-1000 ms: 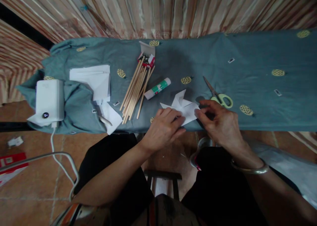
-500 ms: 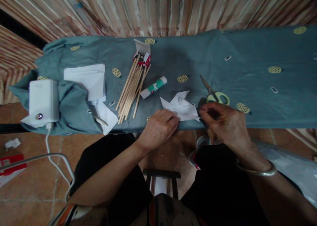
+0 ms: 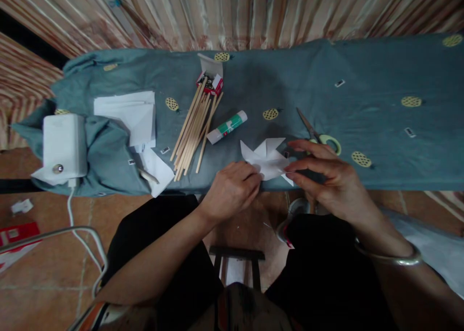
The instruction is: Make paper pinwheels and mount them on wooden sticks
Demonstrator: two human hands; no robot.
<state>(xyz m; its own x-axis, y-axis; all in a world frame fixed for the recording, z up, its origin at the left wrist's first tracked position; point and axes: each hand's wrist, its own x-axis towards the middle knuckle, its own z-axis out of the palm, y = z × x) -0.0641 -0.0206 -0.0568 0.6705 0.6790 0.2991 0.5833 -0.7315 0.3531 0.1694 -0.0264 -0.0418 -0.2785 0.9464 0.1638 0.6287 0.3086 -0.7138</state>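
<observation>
A white folded paper pinwheel (image 3: 267, 159) is at the table's front edge, its pointed blades spread out. My left hand (image 3: 234, 186) is closed on its near left part, the fingertips covering that paper. At the right side, my right hand (image 3: 326, 176) pinches the edge between thumb and a finger, while another finger extends above, apart from the paper. Just beyond this hand lie scissors (image 3: 312, 128) with pale green handles, partly hidden by the fingers. A glue stick (image 3: 227, 127) with a green label rests to the upper left of the pinwheel.
Several wooden sticks (image 3: 192, 133) lean toward a small open red box (image 3: 211, 79) of shiny metal pieces. Farther left are stacked white paper sheets (image 3: 125, 118) and a white device (image 3: 64, 147) with a cable. Green patterned cloth (image 3: 380, 142) covers the table.
The pinwheel has turned slightly, and its blades sit differently. My right hand has opened out, lifting one finger away while thumb and another finger stay at the paper's edge.
</observation>
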